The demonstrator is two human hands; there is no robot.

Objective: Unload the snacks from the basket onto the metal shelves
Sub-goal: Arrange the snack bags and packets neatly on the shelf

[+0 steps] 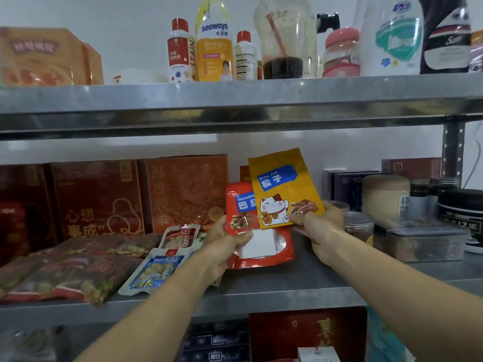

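Standing at the metal shelves, a person holds two snack pouches over the middle shelf [300, 280]. The left hand [224, 239] grips the red pouch [261, 254], thumb on its front and fingers curled behind; the pouch's bottom edge is down at the shelf surface. The right hand [322, 220] pinches the lower right corner of the yellow pine nut pouch [282, 184], which is lifted, tilted, and overlaps the red one's upper right, so the red pouch's blue label is only partly readable. Behind both, the edge of another orange packet [244, 172] peeks out, mostly hidden.

The bottles on the upper shelf [235, 100] are cut off by the top of the view, and the far left is too blurred to read. On the middle shelf I count three tall red boxes [185, 189] standing at the back, and two small nut packets lying in front of them, one blue [154, 270] and one red [180, 236], beside a pile of dark red bags [65, 273].

Up top, a clear cup [283, 48] holds dark liquid at its bottom and a pink straw. To the right of the hands, a clear jar [359, 226] holds something brownish. I cannot tell what is in the clear lidded box [418, 241] beside it.
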